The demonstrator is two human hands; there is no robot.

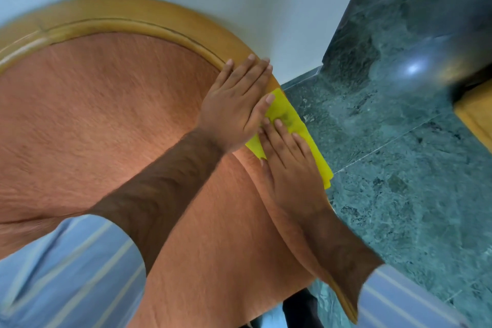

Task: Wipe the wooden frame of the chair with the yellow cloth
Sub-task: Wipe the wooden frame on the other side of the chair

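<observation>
Head view shows both flat, open hands, left hand (234, 104) and right hand (290, 165), pressing the soft, limp yellow cloth (292, 120) onto the chair's wooden frame (159, 18), best pinned by palms.

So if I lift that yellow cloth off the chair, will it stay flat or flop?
The yellow cloth will probably flop: it looks thin and drapes over the wooden frame. It seems light, lying flat under the right hand and left hand.

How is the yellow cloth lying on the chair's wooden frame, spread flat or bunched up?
Spread flat. The yellow cloth lies smooth along the curved wooden frame, pressed under the right hand.
</observation>
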